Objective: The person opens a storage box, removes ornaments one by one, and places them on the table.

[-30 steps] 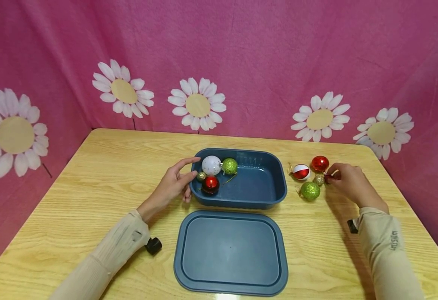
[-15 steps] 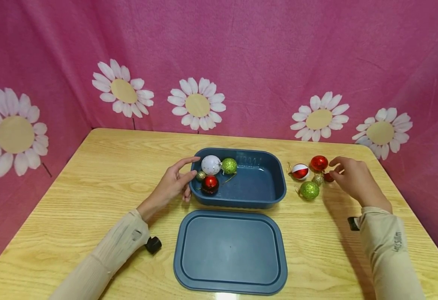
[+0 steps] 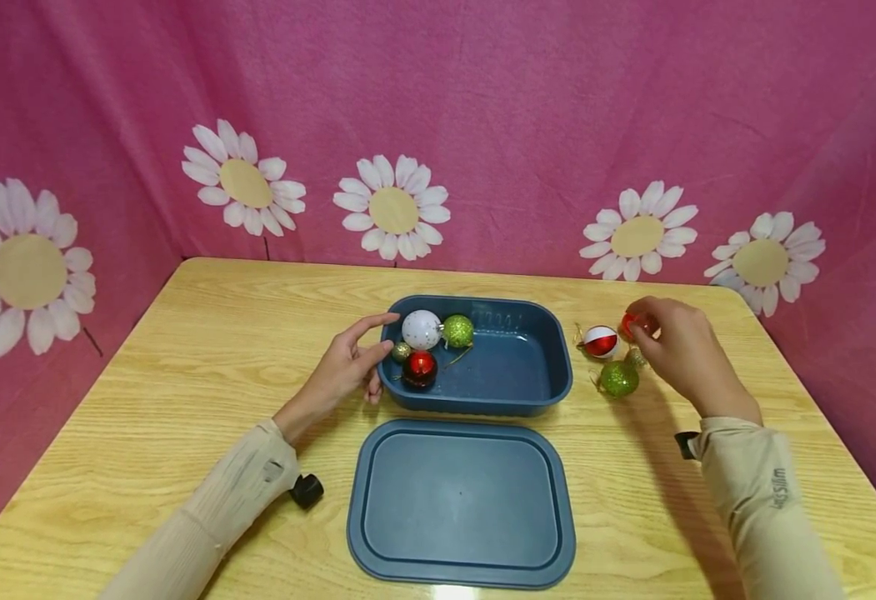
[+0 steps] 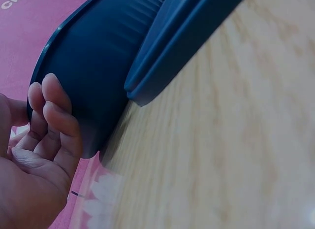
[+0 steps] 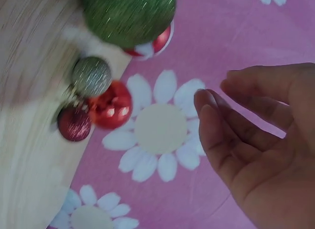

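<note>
In the head view my left hand (image 3: 343,362) rests at the left end of a deep blue plastic box (image 3: 520,362), index finger and thumb at its rim. Inside sit a white ornament (image 3: 420,330), a glittery green ball (image 3: 458,331), a small gold ball (image 3: 402,352) and a shiny red one (image 3: 419,369). My right hand (image 3: 681,350) hovers, fingers bent and nothing held, over the ornaments at the right. It partly covers a red ball (image 5: 112,105). Around that lie a small dark red ball (image 5: 74,123), a gold ball (image 5: 92,76), a green ball (image 3: 619,379) and a red-and-white ornament (image 3: 600,342).
A flat blue lid (image 3: 460,504) lies on the wooden table (image 3: 257,333), just in front of the box. Behind and beside the table hangs a pink cloth (image 3: 513,142) printed with daisies.
My right hand first had its fingers at the small dark red ball, drew back to the right from it, then shifted left and away over the shiny red ball. The left hand stays put.
</note>
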A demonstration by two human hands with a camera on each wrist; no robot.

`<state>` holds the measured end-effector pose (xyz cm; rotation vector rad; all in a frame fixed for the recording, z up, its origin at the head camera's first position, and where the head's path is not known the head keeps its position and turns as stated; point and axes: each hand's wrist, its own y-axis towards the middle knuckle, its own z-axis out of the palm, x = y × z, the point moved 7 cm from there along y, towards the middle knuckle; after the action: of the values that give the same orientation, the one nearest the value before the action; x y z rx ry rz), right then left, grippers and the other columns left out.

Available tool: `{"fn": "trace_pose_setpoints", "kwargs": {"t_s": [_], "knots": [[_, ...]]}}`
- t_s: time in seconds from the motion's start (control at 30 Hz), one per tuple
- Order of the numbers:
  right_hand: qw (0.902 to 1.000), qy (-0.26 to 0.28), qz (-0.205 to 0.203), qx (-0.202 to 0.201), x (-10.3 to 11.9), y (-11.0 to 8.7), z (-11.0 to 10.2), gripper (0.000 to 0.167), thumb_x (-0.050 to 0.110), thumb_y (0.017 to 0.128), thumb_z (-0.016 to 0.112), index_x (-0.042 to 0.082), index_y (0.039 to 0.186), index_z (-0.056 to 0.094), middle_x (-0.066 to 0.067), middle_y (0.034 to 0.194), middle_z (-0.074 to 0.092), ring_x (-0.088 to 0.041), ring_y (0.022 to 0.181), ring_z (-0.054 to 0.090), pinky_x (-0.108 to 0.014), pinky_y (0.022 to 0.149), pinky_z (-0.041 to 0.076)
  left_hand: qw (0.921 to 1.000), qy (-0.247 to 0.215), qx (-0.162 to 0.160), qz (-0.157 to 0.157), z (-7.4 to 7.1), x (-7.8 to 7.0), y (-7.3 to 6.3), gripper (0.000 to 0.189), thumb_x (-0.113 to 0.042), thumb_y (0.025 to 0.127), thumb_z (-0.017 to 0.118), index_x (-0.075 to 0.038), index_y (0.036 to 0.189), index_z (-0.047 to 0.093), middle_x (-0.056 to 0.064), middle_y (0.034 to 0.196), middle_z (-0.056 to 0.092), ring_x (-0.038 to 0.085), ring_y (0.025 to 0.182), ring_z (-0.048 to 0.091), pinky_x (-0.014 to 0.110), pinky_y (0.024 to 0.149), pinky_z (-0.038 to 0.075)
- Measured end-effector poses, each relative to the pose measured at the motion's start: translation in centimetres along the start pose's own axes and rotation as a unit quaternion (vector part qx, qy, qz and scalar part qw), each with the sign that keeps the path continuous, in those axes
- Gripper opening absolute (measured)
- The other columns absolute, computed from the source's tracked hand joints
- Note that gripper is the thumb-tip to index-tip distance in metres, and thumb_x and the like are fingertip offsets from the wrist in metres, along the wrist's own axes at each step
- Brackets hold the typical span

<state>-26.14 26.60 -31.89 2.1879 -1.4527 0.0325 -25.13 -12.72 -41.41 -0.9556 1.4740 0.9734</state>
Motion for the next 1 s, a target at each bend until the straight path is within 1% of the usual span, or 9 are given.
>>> {"fn": "trace_pose_setpoints", "kwargs": {"t_s": [0.13,0.2,0.33,0.47,0.57,0.67,0.77,0.9,1.0], "knots": [[0.9999,0.007,-0.013,-0.001,1.7,0.0,0.3,0.017,-0.002,0.088,0.067,-0.006,0.105,0.066,-0.022,0.095,0.067,-0.034,0.081,0.064,-0.052,0.071,0.054,1.0,-0.003,0.003,0.0,0.2,0.0,0.1,0.044,-0.016,0.105,0.051,-0.014,0.149,0.042,0.009,0.054,0.06,0.02,0.042,0.058,0.031,0.046,0.054],[0.9997,0.012,-0.023,0.0,2.5,0.1,0.7,0.019,-0.003,0.088,0.068,-0.006,0.107,0.065,-0.023,0.098,0.067,-0.034,0.082,0.064,-0.053,0.072,0.054,1.0,-0.003,0.0,-0.001,0.2,0.0,0.0,0.044,-0.017,0.105,0.052,-0.016,0.148,0.043,0.009,0.054,0.06,0.02,0.042,0.058,0.031,0.046,0.054],[0.9991,0.023,-0.036,0.005,3.9,0.5,1.7,0.02,-0.001,0.088,0.069,-0.006,0.108,0.065,-0.023,0.099,0.066,-0.034,0.082,0.066,-0.051,0.071,0.056,0.9999,0.002,-0.01,-0.003,0.2,0.1,0.0,0.043,-0.017,0.105,0.052,-0.016,0.148,0.044,0.008,0.054,0.059,0.02,0.042,0.057,0.031,0.046,0.054],[0.9987,0.03,-0.03,0.027,5.0,0.9,2.9,0.022,0.003,0.091,0.067,-0.005,0.112,0.064,-0.022,0.103,0.065,-0.033,0.086,0.068,-0.049,0.072,0.059,0.9999,0.007,-0.015,-0.002,0.1,-0.2,0.0,0.044,-0.016,0.105,0.052,-0.012,0.148,0.044,0.008,0.052,0.057,0.019,0.041,0.056,0.033,0.045,0.054],[0.9983,0.03,-0.033,0.038,5.8,1.2,3.8,0.024,0.004,0.092,0.068,-0.004,0.114,0.064,-0.021,0.106,0.065,-0.032,0.086,0.067,-0.048,0.071,0.059,0.9998,0.014,-0.016,-0.003,0.1,-0.3,0.1,0.044,-0.016,0.105,0.052,-0.012,0.148,0.044,0.008,0.052,0.058,0.019,0.041,0.056,0.033,0.046,0.054],[0.9974,0.034,-0.049,0.04,6.9,1.6,4.6,0.024,0.005,0.092,0.068,-0.003,0.114,0.064,-0.02,0.105,0.066,-0.031,0.085,0.066,-0.046,0.071,0.059,0.9997,0.02,-0.016,-0.001,0.1,-0.3,0.3,0.043,-0.017,0.105,0.052,-0.014,0.147,0.044,0.009,0.054,0.058,0.019,0.042,0.056,0.032,0.046,0.055],[0.996,0.035,-0.071,0.042,8.1,2.0,5.3,0.025,0.006,0.092,0.069,-0.002,0.115,0.064,-0.019,0.107,0.066,-0.031,0.089,0.065,-0.047,0.075,0.058,0.9997,0.019,-0.013,0.0,0.1,-0.3,0.4,0.043,-0.017,0.105,0.052,-0.014,0.147,0.045,0.01,0.054,0.058,0.019,0.042,0.055,0.032,0.046,0.054],[0.9938,0.03,-0.094,0.051,9.6,2.6,6.3,0.029,0.008,0.092,0.068,-0.002,0.119,0.064,-0.019,0.11,0.066,-0.032,0.093,0.065,-0.049,0.08,0.056,0.9998,0.018,-0.012,-0.002,0.1,-0.2,0.3,0.043,-0.016,0.105,0.052,-0.014,0.147,0.045,0.01,0.054,0.057,0.019,0.041,0.055,0.032,0.046,0.054],[0.9921,0.026,-0.106,0.061,10.7,3.0,7.2,0.033,0.008,0.091,0.069,-0.001,0.123,0.063,-0.019,0.113,0.066,-0.032,0.094,0.066,-0.049,0.08,0.056,0.9997,0.018,-0.015,-0.001,0.0,-0.2,0.1,0.043,-0.015,0.105,0.052,-0.015,0.147,0.045,0.009,0.054,0.057,0.019,0.041,0.056,0.032,0.046,0.054]]}}
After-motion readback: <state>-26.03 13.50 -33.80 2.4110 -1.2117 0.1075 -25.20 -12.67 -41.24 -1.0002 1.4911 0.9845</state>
